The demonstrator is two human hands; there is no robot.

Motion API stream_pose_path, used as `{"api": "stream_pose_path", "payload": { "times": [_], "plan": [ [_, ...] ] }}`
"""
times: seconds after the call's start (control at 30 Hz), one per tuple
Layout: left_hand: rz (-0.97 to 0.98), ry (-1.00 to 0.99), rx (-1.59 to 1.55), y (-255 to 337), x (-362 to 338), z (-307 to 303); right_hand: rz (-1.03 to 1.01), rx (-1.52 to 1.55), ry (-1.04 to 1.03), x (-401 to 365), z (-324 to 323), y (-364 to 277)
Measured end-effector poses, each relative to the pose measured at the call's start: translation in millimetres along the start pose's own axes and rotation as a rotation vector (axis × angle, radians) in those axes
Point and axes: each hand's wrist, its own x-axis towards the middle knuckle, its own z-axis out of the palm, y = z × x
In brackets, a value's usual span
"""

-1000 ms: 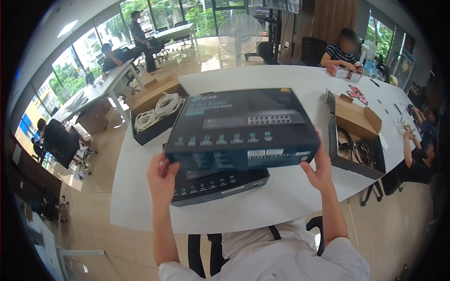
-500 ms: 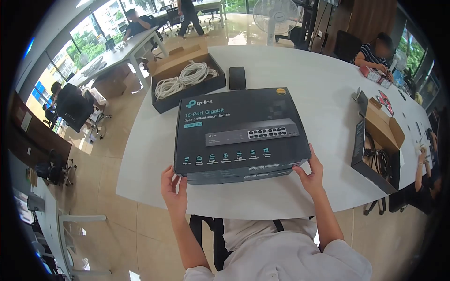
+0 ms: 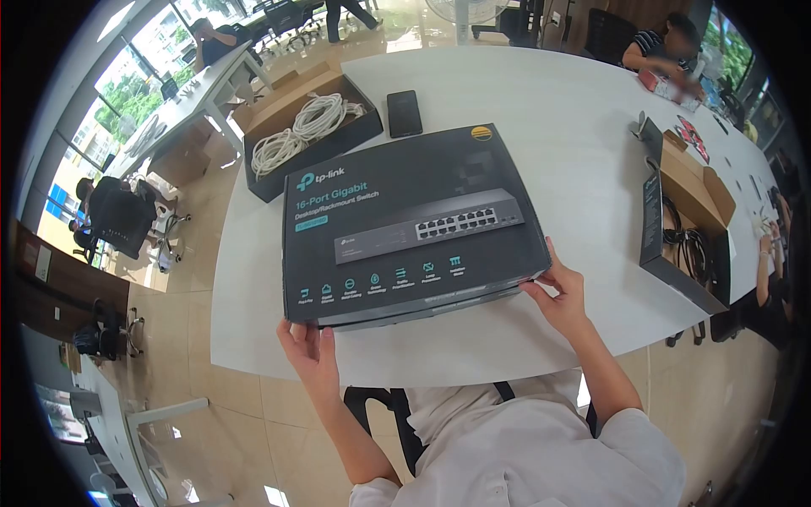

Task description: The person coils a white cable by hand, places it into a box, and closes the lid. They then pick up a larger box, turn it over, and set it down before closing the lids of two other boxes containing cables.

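A dark tp-link network switch box [image 3: 405, 224] lies flat on the white table [image 3: 541, 127], stacked on a second dark box whose edge shows just beneath its front. My left hand [image 3: 306, 348] grips the near left corner of the top box. My right hand [image 3: 557, 291] holds its near right corner, fingers along the side.
An open black box of coiled white cables [image 3: 300, 131] sits at the far left, a black phone [image 3: 404, 112] beside it. An open cardboard box with black cables [image 3: 688, 228] stands at the right. Other people sit at the far right end and at other desks.
The top box came down from a raised, tilted position and now lies flat on the lower box. Both hands stayed on its near corners.
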Motion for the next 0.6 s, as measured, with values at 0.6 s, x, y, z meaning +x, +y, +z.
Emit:
{"api": "stream_pose_path", "payload": {
  "times": [0.6],
  "plan": [
    [0.142,0.738,-0.032,-14.8,2.5,-99.1,-0.206,0.279,-0.39,33.5,131.1,-58.0]
  ]
}}
